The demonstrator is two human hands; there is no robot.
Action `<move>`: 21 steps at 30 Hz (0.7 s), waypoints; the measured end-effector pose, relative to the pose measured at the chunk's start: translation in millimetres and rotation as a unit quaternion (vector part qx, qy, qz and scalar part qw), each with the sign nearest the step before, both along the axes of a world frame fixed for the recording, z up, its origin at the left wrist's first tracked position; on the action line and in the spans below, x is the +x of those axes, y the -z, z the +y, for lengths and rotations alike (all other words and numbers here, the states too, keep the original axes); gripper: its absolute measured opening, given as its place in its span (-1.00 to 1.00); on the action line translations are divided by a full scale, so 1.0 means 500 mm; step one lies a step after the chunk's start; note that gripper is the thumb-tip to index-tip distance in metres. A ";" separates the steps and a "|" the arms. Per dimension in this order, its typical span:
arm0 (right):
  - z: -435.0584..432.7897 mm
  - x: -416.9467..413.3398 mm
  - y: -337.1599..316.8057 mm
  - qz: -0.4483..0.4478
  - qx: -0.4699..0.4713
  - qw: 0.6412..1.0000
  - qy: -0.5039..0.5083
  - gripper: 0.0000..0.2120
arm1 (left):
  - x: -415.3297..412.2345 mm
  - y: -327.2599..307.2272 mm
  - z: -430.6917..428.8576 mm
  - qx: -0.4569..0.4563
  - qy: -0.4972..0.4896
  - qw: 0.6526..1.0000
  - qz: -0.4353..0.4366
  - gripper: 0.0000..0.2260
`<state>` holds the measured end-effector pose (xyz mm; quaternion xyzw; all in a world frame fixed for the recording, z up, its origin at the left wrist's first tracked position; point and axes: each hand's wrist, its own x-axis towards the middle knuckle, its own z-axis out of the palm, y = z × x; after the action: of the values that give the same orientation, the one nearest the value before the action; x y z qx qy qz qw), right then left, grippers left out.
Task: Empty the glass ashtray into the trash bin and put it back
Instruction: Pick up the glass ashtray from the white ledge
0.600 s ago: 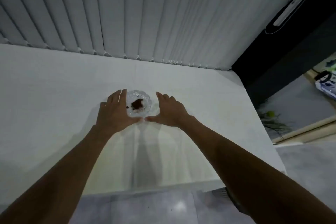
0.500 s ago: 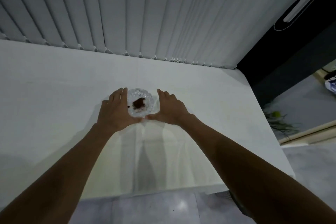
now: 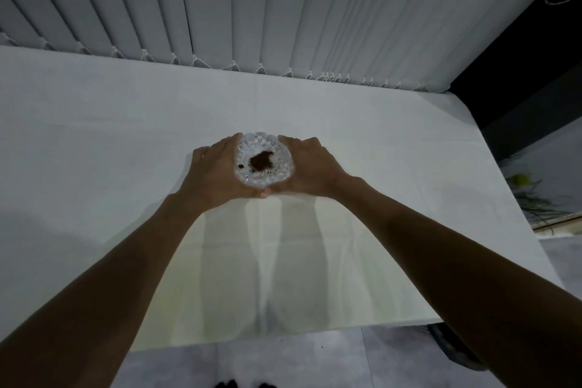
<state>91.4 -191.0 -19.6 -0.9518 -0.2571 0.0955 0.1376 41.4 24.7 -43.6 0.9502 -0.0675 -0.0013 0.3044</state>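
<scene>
A round cut-glass ashtray with a dark brown heap of ash in its middle sits between my two hands, over the white table. My left hand cups its left side and my right hand cups its right side. Both palms press against the glass, and the thumbs meet under its near edge. Whether the ashtray rests on the table or is lifted off it I cannot tell. No trash bin is in view.
Grey vertical blinds hang along the table's far edge. To the right, past the table's edge, lie a dark wall and a green plant on the floor. Grey floor tiles show below the near edge.
Both hands have closed in from beside the ashtray onto its sides and now grip it. The view has shifted closer and slightly right.
</scene>
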 end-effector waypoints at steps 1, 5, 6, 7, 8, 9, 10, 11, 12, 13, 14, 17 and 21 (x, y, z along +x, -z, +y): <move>-0.001 0.000 0.000 0.002 0.015 1.000 -0.002 -0.05 | 0.000 0.003 0.001 -0.010 0.000 1.000 -0.005 -0.02; -0.004 -0.010 -0.001 -0.001 0.055 0.998 0.001 -0.11 | -0.002 0.002 -0.001 -0.039 -0.001 0.999 -0.011 -0.08; -0.004 -0.013 -0.004 -0.003 0.060 0.998 0.005 -0.13 | -0.003 -0.001 -0.001 -0.041 0.000 0.999 -0.010 -0.08; -0.004 -0.016 -0.007 -0.005 0.063 0.998 0.010 -0.14 | -0.002 -0.002 -0.001 -0.043 0.001 0.999 -0.012 -0.07; -0.003 -0.019 -0.011 -0.006 0.066 0.998 0.015 -0.15 | -0.001 -0.002 -0.001 -0.044 0.001 0.999 -0.012 -0.05; -0.003 -0.021 -0.015 -0.010 0.070 0.997 0.019 -0.16 | 0.001 -0.003 0.000 -0.043 0.000 0.999 -0.014 -0.03; -0.003 -0.025 -0.019 -0.014 0.075 0.997 0.023 -0.16 | 0.003 -0.005 -0.001 -0.040 0.002 0.999 -0.014 -0.01; -0.005 -0.029 -0.023 -0.017 0.080 0.996 0.028 -0.16 | 0.004 -0.006 -0.002 -0.039 0.005 0.999 -0.015 -0.01; -0.007 -0.033 -0.027 -0.020 0.084 0.996 0.033 -0.15 | 0.006 -0.009 -0.002 -0.040 0.007 0.999 -0.018 -0.02; -0.010 -0.038 -0.032 -0.023 0.090 0.995 0.038 -0.14 | 0.007 -0.013 -0.003 -0.043 0.010 0.999 -0.019 -0.02; -0.013 -0.042 -0.037 -0.025 0.097 0.994 0.043 -0.13 | 0.006 -0.019 -0.005 -0.046 0.012 0.999 -0.019 0.00; -0.025 -0.057 -0.058 -0.035 0.121 0.991 0.053 -0.14 | 0.002 -0.047 -0.013 -0.062 0.021 0.998 -0.019 0.05; -0.054 -0.088 -0.087 -0.077 0.137 0.985 0.071 -0.15 | -0.004 -0.098 -0.022 -0.105 0.046 0.993 0.008 0.01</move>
<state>47.2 -218.0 23.7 -0.9442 -0.2094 -0.0239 0.2532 39.2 13.5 5.4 0.9089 -0.1085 -0.0153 0.4024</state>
